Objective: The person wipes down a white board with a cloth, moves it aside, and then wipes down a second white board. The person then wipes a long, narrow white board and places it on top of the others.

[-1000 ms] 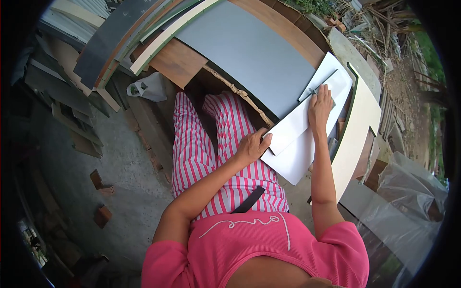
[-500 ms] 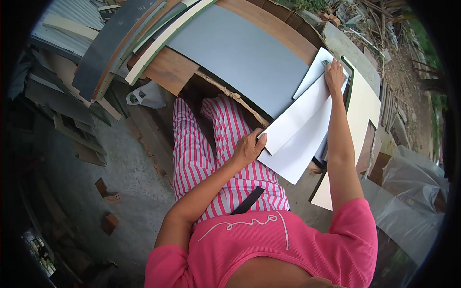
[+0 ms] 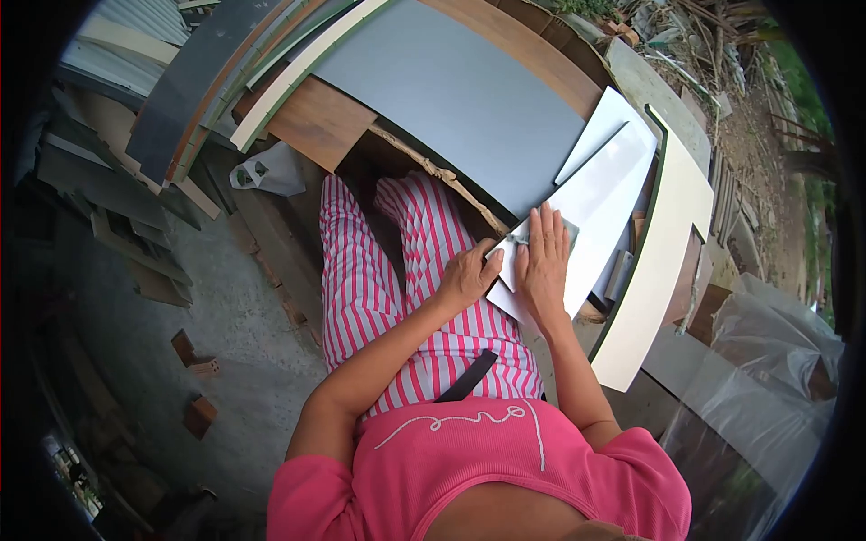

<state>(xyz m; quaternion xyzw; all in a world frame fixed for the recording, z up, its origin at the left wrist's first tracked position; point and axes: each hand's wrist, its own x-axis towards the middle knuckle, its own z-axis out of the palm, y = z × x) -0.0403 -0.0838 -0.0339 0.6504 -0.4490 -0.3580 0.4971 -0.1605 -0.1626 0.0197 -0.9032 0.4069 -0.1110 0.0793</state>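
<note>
A long white board (image 3: 595,194) lies slanted across my lap and a grey panel (image 3: 451,99). My left hand (image 3: 469,275) grips the board's near corner, thumb on top. My right hand (image 3: 544,261) is flat on the near end of the board, pressing a small grey-green pad (image 3: 568,227) that shows under the fingertips. A second white board (image 3: 604,126) lies under the first, further away.
A cream board (image 3: 663,243) with a dark green edge stands to the right. Stacked panels (image 3: 216,81) lean at the upper left. A plastic bag (image 3: 266,171) lies on the concrete floor, with brick pieces (image 3: 194,347) nearby. Clear plastic sheeting (image 3: 767,361) is at the right.
My right hand slid from the middle of the board out to its far end, then back down to the near end beside my left hand. The left hand stayed put.
</note>
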